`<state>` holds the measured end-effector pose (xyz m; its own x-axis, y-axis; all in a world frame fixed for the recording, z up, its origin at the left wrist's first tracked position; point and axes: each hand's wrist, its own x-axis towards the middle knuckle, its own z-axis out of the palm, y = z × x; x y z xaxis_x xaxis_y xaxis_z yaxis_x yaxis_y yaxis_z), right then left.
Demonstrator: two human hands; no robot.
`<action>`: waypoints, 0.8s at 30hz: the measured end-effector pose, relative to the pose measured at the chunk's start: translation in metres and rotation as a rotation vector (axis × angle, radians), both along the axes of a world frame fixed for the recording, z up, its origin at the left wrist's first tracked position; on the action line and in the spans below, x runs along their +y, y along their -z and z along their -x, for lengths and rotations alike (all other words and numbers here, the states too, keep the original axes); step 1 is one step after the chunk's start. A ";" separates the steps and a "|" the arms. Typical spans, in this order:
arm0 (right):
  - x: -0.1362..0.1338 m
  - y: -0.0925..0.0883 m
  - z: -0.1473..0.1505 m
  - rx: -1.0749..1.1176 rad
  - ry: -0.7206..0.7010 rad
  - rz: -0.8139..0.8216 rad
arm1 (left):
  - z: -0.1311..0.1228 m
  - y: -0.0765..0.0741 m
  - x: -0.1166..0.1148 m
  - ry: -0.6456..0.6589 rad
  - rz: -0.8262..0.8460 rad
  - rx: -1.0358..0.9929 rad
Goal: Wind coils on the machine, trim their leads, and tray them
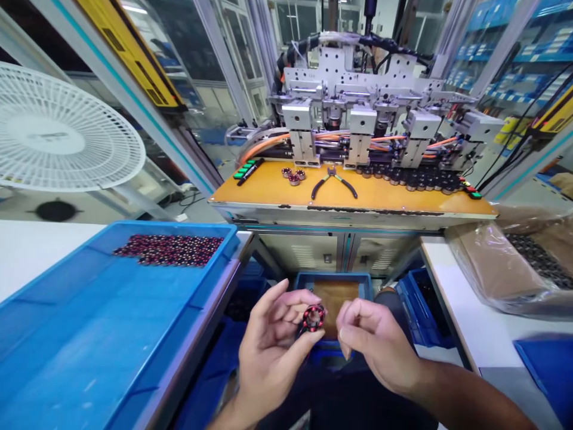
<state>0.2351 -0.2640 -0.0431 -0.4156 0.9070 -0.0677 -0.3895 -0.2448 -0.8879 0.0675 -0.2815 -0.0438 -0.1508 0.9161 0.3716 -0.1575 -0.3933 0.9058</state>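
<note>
My left hand (273, 349) pinches a small wound motor stator (313, 318), a black ring with red windings and an open centre, between thumb and fingers. The stator's open face is turned up towards me. Just to its right, apart from it, is my right hand (376, 340), with thumb and fingertips pressed together; whatever they may hold is too small or hidden. Both hands are above my lap, in front of a blue bin (333, 278) with a brown lining.
On the left, a blue tray (179, 226) carries many similar stators (172, 249). Ahead, an orange bench (268, 194) bears pliers (333, 179), a few stators (294, 178) and dark round parts (416, 179) below a machine (358, 89). A fan (62, 131) stands left, a plastic-lined box (483, 269) right.
</note>
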 end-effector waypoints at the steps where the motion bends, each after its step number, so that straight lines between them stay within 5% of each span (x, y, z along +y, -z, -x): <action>1: 0.001 -0.003 -0.003 -0.024 -0.025 0.005 | 0.001 0.001 -0.001 0.020 -0.015 0.016; 7: 0.011 -0.023 -0.009 -0.069 -0.168 0.063 | 0.003 0.014 -0.010 0.126 -0.067 0.134; 14: -0.010 -0.003 -0.004 0.080 -0.001 0.210 | -0.004 0.003 -0.015 0.102 0.259 -0.144; 20: 0.004 -0.022 -0.024 -0.171 -0.042 -0.035 | 0.006 0.005 -0.008 0.244 0.275 -0.056; 24: 0.012 -0.040 -0.026 -0.355 -0.183 -0.024 | 0.004 0.004 -0.007 0.332 0.272 0.028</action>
